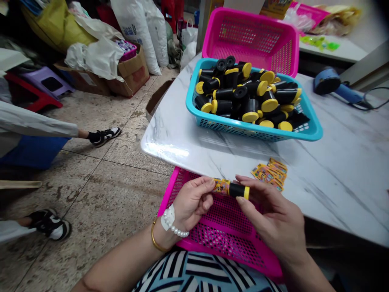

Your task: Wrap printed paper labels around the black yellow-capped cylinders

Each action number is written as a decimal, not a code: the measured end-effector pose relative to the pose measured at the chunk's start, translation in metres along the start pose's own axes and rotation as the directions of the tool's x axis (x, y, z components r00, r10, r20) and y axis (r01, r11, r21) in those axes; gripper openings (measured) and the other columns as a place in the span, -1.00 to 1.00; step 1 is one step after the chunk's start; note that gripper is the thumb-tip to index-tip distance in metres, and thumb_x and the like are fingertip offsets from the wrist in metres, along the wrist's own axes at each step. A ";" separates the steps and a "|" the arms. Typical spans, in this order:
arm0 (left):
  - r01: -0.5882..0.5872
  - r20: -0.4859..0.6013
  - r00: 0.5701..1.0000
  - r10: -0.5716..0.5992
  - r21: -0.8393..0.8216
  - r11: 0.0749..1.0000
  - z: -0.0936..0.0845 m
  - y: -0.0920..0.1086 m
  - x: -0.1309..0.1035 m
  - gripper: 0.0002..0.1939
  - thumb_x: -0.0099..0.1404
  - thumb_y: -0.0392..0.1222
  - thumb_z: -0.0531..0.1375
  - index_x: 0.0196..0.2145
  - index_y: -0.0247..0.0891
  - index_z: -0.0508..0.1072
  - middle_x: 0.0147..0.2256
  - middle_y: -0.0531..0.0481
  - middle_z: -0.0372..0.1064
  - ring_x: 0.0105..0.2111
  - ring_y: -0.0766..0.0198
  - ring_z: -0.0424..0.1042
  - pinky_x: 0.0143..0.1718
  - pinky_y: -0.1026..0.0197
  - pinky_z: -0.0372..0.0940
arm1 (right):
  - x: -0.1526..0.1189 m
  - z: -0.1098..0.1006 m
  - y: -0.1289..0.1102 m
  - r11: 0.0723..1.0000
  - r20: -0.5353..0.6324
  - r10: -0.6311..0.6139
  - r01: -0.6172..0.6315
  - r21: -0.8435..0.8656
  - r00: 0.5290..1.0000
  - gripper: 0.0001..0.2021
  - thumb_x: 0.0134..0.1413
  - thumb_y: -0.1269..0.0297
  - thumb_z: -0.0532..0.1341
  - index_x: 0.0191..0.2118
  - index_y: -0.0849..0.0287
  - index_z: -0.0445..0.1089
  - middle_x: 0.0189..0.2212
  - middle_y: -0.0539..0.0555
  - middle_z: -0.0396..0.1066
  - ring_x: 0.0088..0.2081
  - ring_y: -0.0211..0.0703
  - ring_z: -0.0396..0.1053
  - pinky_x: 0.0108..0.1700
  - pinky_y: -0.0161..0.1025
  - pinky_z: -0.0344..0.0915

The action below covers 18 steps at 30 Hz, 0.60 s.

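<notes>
Between the thumb and fingertips of my left hand (194, 198) is the end of an orange printed sleeve (221, 187). The sleeve sits against a small black tube (237, 190) with a yellow cap; how far it covers the tube I cannot tell. My right hand (273, 213) grips that tube near the cap between thumb and fingers. Below both hands a pink basket (231, 239) rests at my lap. A small pile of similar orange printed pieces (270, 174) lies on the table, beyond my right hand.
On the white marbled table (182, 140) stands a blue basket (243, 129) heaped with black, yellow-capped tubes. Behind it leans a pink basket (252, 28). A blue tool (330, 81) with a cable lies at right. To the left are another person's shoes (106, 136), boxes (133, 73) and sacks (136, 28).
</notes>
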<state>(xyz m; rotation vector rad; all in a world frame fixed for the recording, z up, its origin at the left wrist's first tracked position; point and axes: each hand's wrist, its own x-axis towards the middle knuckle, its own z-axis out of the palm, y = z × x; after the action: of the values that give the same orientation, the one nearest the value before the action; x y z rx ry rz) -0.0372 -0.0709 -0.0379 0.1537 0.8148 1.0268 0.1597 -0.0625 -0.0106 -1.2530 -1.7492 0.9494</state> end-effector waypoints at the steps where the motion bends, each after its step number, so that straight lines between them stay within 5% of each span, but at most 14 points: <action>1: -0.019 -0.013 1.000 0.020 0.006 1.000 0.001 0.000 -0.001 -0.69 0.15 -0.09 0.45 -0.33 -0.33 0.45 -0.65 0.17 0.31 -0.77 0.59 0.08 -0.75 0.45 -0.25 | 0.001 0.002 -0.002 0.999 0.001 -0.002 0.002 0.053 1.000 -0.71 0.19 0.34 0.34 0.04 0.07 0.46 0.09 0.19 0.54 0.02 -0.04 0.58 0.09 -0.09 0.55; 5: -0.062 -0.041 0.997 0.065 0.056 0.997 0.003 0.001 -0.006 -0.64 0.09 -0.05 0.48 -0.32 -0.37 0.52 -0.65 0.13 0.33 -0.74 0.58 0.12 -0.73 0.45 -0.25 | 0.004 0.009 -0.006 0.980 -0.006 -0.053 0.054 0.191 0.999 -0.74 0.16 0.38 0.35 -0.03 0.04 0.47 -0.11 0.09 0.61 -0.12 -0.14 0.62 -0.05 -0.22 0.59; 12: -0.099 -0.043 0.994 0.105 0.119 0.988 0.003 0.000 -0.008 -0.63 0.05 -0.04 0.48 -0.31 -0.36 0.54 -0.66 0.14 0.30 -0.73 0.57 0.09 -0.73 0.45 -0.18 | 0.006 0.006 0.006 0.983 -0.027 -0.119 0.122 0.140 0.992 -0.70 0.07 0.40 0.43 -0.06 0.00 0.53 -0.16 0.06 0.51 -0.13 -0.13 0.52 -0.13 -0.24 0.53; 15: -0.178 -0.052 0.980 0.191 0.189 0.966 0.005 0.000 -0.012 -0.62 0.10 -0.04 0.47 -0.24 -0.33 0.52 -0.57 0.13 0.35 -0.67 0.53 0.17 -0.71 0.47 -0.05 | 0.004 0.003 0.004 0.974 -0.018 -0.141 0.142 0.174 0.990 -0.68 0.05 0.41 0.45 -0.06 0.00 0.53 -0.19 0.06 0.48 -0.13 -0.12 0.49 -0.16 -0.22 0.52; 18: -0.215 0.058 0.976 0.208 0.301 0.929 0.005 0.004 -0.017 -0.54 0.10 -0.05 0.48 -0.10 -0.29 0.51 -0.32 0.00 0.48 -0.52 0.44 0.36 -0.62 0.42 0.22 | 0.001 -0.001 0.001 0.975 0.016 -0.194 0.191 0.116 0.981 -0.64 0.06 0.41 0.44 -0.02 -0.04 0.54 -0.17 0.05 0.48 -0.10 -0.12 0.48 -0.07 -0.18 0.49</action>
<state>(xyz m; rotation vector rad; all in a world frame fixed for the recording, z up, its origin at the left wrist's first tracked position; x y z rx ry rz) -0.0412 -0.0809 -0.0231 0.5284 0.9462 1.0929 0.1604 -0.0610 -0.0109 -0.9828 -1.7752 0.9420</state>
